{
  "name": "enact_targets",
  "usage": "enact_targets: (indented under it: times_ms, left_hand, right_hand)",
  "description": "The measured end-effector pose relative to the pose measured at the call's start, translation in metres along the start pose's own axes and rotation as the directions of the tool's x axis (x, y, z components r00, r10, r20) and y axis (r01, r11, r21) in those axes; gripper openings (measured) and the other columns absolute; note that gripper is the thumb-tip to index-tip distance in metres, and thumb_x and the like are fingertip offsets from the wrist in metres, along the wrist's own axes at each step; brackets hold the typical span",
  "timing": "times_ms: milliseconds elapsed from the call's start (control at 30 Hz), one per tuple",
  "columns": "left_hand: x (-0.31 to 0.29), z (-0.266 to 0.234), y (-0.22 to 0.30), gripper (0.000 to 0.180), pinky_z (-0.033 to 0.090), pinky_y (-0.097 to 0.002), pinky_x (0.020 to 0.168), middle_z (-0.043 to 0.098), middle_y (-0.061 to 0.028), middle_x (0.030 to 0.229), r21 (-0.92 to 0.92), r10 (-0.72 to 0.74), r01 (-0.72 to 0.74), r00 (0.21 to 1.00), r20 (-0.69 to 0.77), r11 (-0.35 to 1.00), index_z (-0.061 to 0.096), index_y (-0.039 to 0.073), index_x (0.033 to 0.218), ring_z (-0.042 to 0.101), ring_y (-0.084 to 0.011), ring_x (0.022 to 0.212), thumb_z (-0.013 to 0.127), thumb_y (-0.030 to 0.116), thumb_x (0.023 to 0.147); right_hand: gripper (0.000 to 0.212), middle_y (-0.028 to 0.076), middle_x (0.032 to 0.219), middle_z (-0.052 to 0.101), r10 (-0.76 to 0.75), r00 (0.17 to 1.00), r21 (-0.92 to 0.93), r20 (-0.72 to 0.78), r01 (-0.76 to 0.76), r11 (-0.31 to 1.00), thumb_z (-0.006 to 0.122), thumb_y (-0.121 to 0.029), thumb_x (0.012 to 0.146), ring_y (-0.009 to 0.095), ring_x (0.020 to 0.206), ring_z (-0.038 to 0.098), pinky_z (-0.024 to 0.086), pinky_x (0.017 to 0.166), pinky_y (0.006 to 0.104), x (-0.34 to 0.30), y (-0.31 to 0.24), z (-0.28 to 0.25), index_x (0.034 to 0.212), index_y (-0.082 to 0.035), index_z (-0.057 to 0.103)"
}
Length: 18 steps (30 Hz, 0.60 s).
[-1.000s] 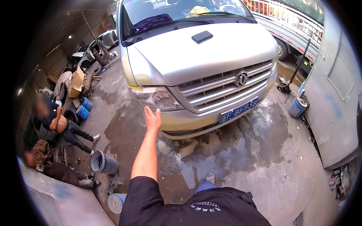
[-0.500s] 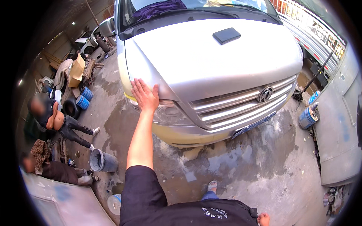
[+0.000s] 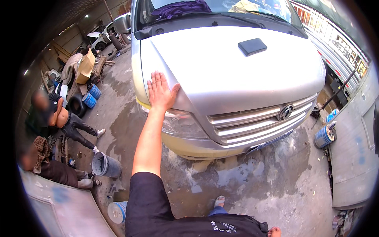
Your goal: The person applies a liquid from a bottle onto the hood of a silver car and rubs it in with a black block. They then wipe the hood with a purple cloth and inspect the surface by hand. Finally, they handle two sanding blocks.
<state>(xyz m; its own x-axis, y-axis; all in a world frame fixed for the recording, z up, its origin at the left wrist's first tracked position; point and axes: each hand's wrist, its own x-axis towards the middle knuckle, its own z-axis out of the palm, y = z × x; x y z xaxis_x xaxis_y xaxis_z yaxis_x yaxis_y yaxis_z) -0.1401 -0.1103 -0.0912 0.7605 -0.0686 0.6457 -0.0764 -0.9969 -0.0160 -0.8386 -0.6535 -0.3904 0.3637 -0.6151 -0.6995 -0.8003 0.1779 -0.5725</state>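
My left hand (image 3: 161, 91) lies flat on the silver front corner of a van (image 3: 244, 67), beside the bonnet's crease. Its fingers are stretched out and point away from me, with the thumb spread to the right. Just below the wrist is the clear headlight (image 3: 182, 123); the forearm covers part of it. Yellow tape or edging (image 3: 143, 103) shows at the fender's lower edge. Down by my right side, my right hand (image 3: 274, 232) is cut off by the picture's lower edge, and its fingers barely show. A dark flat rectangular case (image 3: 252, 46) rests on the bonnet.
Two people, one standing (image 3: 59, 114) and one lower down (image 3: 59, 170), are at the left near a grey bucket (image 3: 106, 165). Blue pails (image 3: 90, 100) and a tyre (image 3: 75, 103) lie beyond. Grey panels flank both sides; another blue pail (image 3: 323, 136) stands right. The concrete floor (image 3: 260, 177) is wet.
My left hand has slid farther up the van's front corner, away from the headlight. The whole view has shifted, so the van sits lower and farther right. My right hand stays low.
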Motion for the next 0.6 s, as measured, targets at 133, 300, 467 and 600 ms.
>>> enact_targets:
  times_ms: [133, 300, 467, 600]
  left_hand:
    - [-0.019, 0.002, 0.011, 0.091, 0.002, -0.0463, 0.117, 0.012, -0.0226, 0.155, -0.053, 0.155, -0.156, 0.987, -0.032, 0.986, 0.015, -0.003, 0.148, 0.006, -0.0329, 0.145, 0.025, 0.068, 0.091]
    - [-0.084, 0.001, 0.041, 0.088, 0.002, -0.0459, 0.117, 0.011, -0.0173, 0.157, -0.184, 0.309, -0.308, 0.951, -0.024, 0.933, 0.011, 0.002, 0.150, 0.008, -0.0296, 0.146, 0.026, 0.066, 0.092]
    - [-0.034, 0.001, 0.001, 0.081, 0.006, -0.0454, 0.117, 0.019, -0.0114, 0.156, 0.007, 0.191, -0.191, 0.982, -0.007, 0.982, 0.022, 0.005, 0.149, 0.014, -0.0266, 0.145, 0.031, 0.062, 0.093]
    - [0.005, 0.005, -0.028, 0.080, 0.008, -0.0459, 0.117, 0.026, -0.0118, 0.154, -0.045, 0.024, -0.027, 0.997, -0.074, 0.999, 0.030, 0.003, 0.146, 0.017, -0.0268, 0.144, 0.031, 0.063, 0.092]
  right_hand:
    - [0.007, 0.005, 0.076, 0.059, -0.022, 1.000, -0.029, 0.010, 0.022, 0.999, 0.050, -0.008, 0.089, 0.015, 0.061, 0.059, 0.049, 0.050, 0.0274, -0.002, -0.019, 0.016, 0.093, -0.005, 0.054]
    - [0.007, 0.008, 0.078, 0.060, 0.119, 0.987, -0.104, 0.112, -0.107, 0.989, 0.050, -0.008, 0.089, 0.018, 0.064, 0.060, 0.049, 0.051, 0.0297, 0.004, 0.013, 0.023, 0.093, -0.005, 0.054]
    - [0.009, 0.015, 0.083, 0.060, 0.075, 0.991, -0.180, 0.115, -0.053, 0.982, 0.052, -0.010, 0.087, 0.029, 0.072, 0.058, 0.048, 0.060, 0.0389, -0.009, -0.010, 0.020, 0.093, -0.005, 0.056]
    - [0.011, 0.021, 0.087, 0.060, -0.068, 0.990, -0.288, 0.125, 0.102, 0.952, 0.053, -0.013, 0.086, 0.039, 0.079, 0.057, 0.046, 0.067, 0.0464, -0.022, -0.029, 0.002, 0.093, -0.005, 0.057]
